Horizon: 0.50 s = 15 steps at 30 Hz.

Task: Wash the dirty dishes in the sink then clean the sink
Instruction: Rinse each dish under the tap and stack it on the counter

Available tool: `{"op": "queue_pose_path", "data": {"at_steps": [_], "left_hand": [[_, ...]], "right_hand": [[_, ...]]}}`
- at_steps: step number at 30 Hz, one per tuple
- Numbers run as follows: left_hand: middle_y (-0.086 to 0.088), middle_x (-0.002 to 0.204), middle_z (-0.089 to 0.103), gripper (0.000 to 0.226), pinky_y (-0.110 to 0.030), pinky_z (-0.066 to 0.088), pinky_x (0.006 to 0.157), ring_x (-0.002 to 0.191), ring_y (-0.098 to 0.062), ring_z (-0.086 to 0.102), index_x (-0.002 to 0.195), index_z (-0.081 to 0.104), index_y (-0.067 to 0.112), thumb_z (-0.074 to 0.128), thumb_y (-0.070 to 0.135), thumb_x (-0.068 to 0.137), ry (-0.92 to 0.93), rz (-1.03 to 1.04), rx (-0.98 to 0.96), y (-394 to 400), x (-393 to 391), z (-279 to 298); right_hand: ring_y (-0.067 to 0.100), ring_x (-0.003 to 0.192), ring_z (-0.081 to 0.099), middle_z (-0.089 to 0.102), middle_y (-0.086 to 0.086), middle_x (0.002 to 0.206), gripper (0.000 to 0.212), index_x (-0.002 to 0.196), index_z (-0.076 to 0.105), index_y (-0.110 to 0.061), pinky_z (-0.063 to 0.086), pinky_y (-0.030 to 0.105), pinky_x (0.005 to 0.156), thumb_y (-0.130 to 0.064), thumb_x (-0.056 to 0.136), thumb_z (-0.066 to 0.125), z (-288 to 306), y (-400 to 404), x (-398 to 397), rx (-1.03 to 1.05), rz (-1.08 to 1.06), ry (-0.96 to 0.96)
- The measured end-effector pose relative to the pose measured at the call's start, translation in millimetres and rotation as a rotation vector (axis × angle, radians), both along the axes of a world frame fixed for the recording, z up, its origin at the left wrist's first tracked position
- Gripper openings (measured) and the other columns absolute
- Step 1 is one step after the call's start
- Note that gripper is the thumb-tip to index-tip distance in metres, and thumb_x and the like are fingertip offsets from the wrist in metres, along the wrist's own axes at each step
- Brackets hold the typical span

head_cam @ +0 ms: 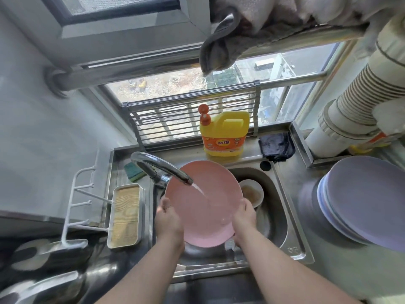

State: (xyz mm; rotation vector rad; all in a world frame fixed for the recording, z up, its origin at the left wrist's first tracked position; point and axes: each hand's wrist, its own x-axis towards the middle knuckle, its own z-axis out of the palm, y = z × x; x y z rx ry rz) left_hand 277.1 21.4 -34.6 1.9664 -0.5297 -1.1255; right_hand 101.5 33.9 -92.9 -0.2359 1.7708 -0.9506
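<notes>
Pink plate (203, 202) over sink (285, 218), under running faucet (162, 167), water streaming across smooth face. I see left hand (167, 218) and right hand (244, 218) each gripping opposite rim edges. Dirty white bowl (251, 192) in basin behind plate, brown residue inside. Yellow detergent jug (224, 133) on ledge, orange label, writing unreadable. Green sponge (134, 171) left; stacked lavender plates (363, 198) right on counter.

Sink (282, 216) brushed steel; faucet (157, 165) glossy chrome; pink plate (197, 207) smooth matt plastic, wet.
</notes>
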Motion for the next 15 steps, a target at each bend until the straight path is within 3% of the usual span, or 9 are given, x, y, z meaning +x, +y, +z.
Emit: {"op": "queue_pose_path", "data": {"at_steps": [3, 7, 8, 11, 15], "left_hand": [[-0.009, 0.138, 0.065, 0.043, -0.049, 0.048, 0.111, 0.125, -0.033, 0.062, 0.149, 0.052, 0.022, 0.032, 0.038, 0.115, 0.204, 0.109, 0.130, 5.1, -3.8, -14.5], [-0.003, 0.127, 0.071, 0.036, -0.045, 0.059, 0.084, 0.110, -0.030, 0.068, 0.139, 0.057, 0.029, 0.037, 0.045, 0.114, 0.676, 0.176, 0.259, 16.5, -33.3, -25.6], [-0.004, 0.127, 0.071, 0.039, -0.048, 0.059, 0.085, 0.109, -0.031, 0.068, 0.140, 0.057, 0.027, 0.039, 0.047, 0.113, 0.749, 0.178, 0.283, 16.6, -42.7, -27.1], [-0.012, 0.128, 0.073, 0.044, -0.059, 0.054, 0.101, 0.115, -0.037, 0.068, 0.137, 0.064, 0.019, 0.046, 0.049, 0.110, 0.858, 0.151, 0.356, 14.7, -65.2, -29.1], [-0.014, 0.109, 0.080, 0.042, -0.048, 0.063, 0.070, 0.092, -0.039, 0.077, 0.121, 0.074, 0.017, 0.050, 0.048, 0.106, 0.887, 0.054, 0.430, 21.8, -80.2, -23.3]], "right_hand": [[0.022, 0.110, 0.060, 0.068, -0.006, 0.121, 0.035, 0.132, 0.065, -0.037, 0.048, 0.038, 0.099, -0.042, 0.112, 0.037, 25.5, -11.8, -22.6, -0.120, 0.130, 0.254], [0.008, 0.103, 0.057, 0.063, -0.020, 0.110, 0.044, 0.140, 0.062, -0.036, 0.043, 0.029, 0.091, -0.052, 0.109, 0.035, 64.4, -17.9, -53.3, -0.336, 0.350, 0.553], [0.007, 0.099, 0.058, 0.063, -0.022, 0.107, 0.046, 0.139, 0.063, -0.035, 0.043, 0.027, 0.088, -0.053, 0.108, 0.034, 72.6, -17.2, -59.5, -0.383, 0.386, 0.617], [0.007, 0.094, 0.058, 0.064, -0.020, 0.104, 0.039, 0.135, 0.064, -0.038, 0.042, 0.028, 0.082, -0.050, 0.110, 0.037, 88.9, -16.3, -74.7, -0.423, 0.444, 0.741], [0.019, 0.102, 0.058, 0.071, -0.007, 0.115, 0.036, 0.132, 0.063, -0.034, 0.043, 0.036, 0.087, -0.045, 0.109, 0.038, 95.9, -27.3, -101.8, -0.215, 0.555, 0.730]]}}
